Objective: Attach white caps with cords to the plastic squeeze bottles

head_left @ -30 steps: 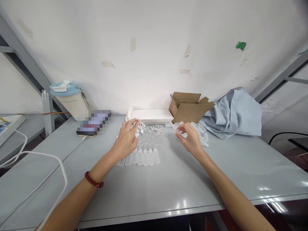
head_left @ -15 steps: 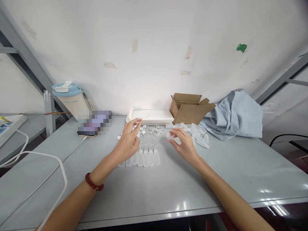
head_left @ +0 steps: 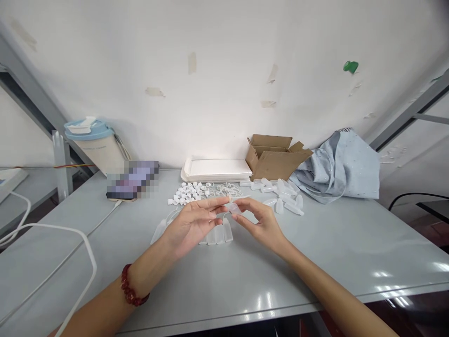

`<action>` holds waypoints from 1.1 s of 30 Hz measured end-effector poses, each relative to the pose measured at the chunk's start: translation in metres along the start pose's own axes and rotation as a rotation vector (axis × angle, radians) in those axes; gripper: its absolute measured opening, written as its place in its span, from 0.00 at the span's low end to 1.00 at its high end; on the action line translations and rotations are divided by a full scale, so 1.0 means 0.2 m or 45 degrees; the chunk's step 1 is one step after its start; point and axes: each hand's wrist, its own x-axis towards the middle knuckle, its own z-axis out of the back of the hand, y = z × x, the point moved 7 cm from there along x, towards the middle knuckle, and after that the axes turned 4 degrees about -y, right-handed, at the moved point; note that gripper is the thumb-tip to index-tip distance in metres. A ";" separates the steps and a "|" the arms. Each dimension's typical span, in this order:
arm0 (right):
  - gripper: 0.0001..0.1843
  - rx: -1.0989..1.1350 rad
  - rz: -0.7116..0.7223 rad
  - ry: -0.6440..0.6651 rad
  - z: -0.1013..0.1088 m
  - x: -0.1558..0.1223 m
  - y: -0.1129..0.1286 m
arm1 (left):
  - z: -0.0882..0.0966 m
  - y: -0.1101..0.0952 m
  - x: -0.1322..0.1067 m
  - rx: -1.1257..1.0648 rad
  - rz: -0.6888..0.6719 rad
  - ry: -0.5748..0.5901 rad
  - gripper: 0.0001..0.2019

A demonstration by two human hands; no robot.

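My right hand (head_left: 261, 224) pinches a small translucent plastic bottle (head_left: 234, 209) between thumb and fingers. Against the neck end of that bottle, my left hand (head_left: 194, 224) has its fingers pressed together on a thin white strap (head_left: 242, 196), mostly hidden by the fingers. Below and behind my left hand lies a row of translucent bottles (head_left: 228, 230) with curved white straps at their tops; the hand covers part of it. Loose white caps (head_left: 189, 191) are heaped just beyond. A tangle of white straps (head_left: 229, 188) sits beside them, and loose bottles (head_left: 289, 199) are piled to the right.
Along the wall stand a stack of white trays (head_left: 217, 168), an open cardboard box (head_left: 275, 161) and crumpled blue-grey fabric (head_left: 336, 168). At left are a tumbler with a blue lid (head_left: 101, 147), a phone (head_left: 135, 180) and its white cable (head_left: 93, 231).
My left hand has moved right and down with the strap, uncovering the white caps. My right hand has brought the bottle slightly left, so both hands now meet.
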 end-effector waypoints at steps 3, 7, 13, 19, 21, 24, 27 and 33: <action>0.10 0.009 -0.025 0.006 -0.01 -0.01 0.00 | 0.02 0.02 0.01 -0.046 0.039 -0.014 0.15; 0.12 0.156 -0.090 0.035 -0.02 -0.01 -0.01 | 0.03 0.03 0.01 -0.050 0.033 -0.073 0.13; 0.07 0.282 -0.118 0.027 -0.01 0.00 -0.02 | 0.06 0.03 0.02 0.027 -0.005 -0.225 0.06; 0.07 0.330 -0.200 0.000 -0.02 0.00 -0.02 | 0.05 0.05 0.02 0.116 0.005 -0.202 0.04; 0.07 0.354 -0.285 0.011 -0.03 -0.01 -0.03 | 0.04 0.04 0.02 0.136 -0.011 -0.221 0.04; 0.10 0.428 -0.440 0.026 -0.04 -0.03 -0.07 | 0.05 0.03 0.01 0.187 -0.058 -0.290 0.07; 0.14 0.525 -0.537 -0.025 -0.03 -0.03 -0.09 | 0.04 0.02 0.00 0.261 -0.110 -0.298 0.08; 0.21 0.721 -0.567 -0.019 -0.04 -0.02 -0.10 | 0.05 0.03 0.01 0.311 -0.136 -0.321 0.07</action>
